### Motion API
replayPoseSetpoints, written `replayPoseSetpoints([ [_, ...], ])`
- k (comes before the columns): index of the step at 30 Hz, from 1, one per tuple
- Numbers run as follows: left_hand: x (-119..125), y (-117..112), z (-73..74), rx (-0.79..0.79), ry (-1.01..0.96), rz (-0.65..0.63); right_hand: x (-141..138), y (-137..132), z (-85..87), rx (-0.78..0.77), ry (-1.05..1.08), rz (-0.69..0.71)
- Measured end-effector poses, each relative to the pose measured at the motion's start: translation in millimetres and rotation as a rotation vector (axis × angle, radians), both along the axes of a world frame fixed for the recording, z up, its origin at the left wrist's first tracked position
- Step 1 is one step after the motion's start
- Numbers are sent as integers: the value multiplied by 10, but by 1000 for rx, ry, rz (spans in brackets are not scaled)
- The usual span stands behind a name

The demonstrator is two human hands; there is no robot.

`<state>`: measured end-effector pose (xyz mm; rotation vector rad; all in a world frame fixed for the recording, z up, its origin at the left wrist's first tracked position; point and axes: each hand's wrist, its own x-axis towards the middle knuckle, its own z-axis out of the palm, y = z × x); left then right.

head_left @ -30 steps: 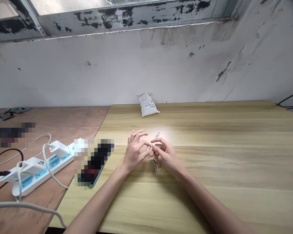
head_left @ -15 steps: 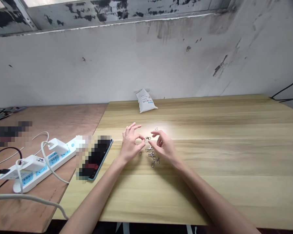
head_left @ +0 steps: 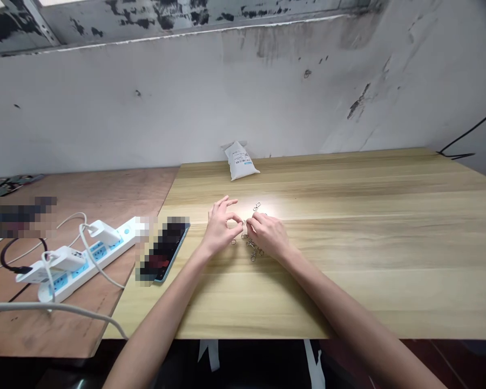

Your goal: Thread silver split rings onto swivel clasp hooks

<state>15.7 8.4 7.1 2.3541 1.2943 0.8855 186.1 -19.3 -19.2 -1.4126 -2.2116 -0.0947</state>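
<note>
My left hand (head_left: 220, 228) and my right hand (head_left: 268, 234) meet over a light wooden table (head_left: 348, 243). Both pinch a small metal clasp (head_left: 244, 221) between thumb and forefinger; the left hand's other fingers fan upward. A small heap of metal clasps (head_left: 251, 246) lies on the table just below and between the hands. One more metal clasp (head_left: 257, 206) lies alone a little farther back in a bright patch of light.
A white pouch (head_left: 240, 160) leans at the wall at the table's far edge. A phone (head_left: 167, 248) lies at the table's left edge. On the darker bench to the left sits a white power strip (head_left: 79, 257) with chargers and cables.
The hands, apart half a second ago, have come together again on a clasp. The view has tilted down and the table's near edge now shows.
</note>
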Motion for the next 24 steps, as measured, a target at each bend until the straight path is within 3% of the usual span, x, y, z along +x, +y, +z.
replayPoseSetpoints([
  [12,-4,-84,-6,300,103,-7,89,11,61,-181,170,254],
  [19,-196,-59,-53,236,276,-40,222,61,18,-171,74,103],
  [24,-259,-74,-127,189,308,-96,276,21,-35,-168,-36,99],
])
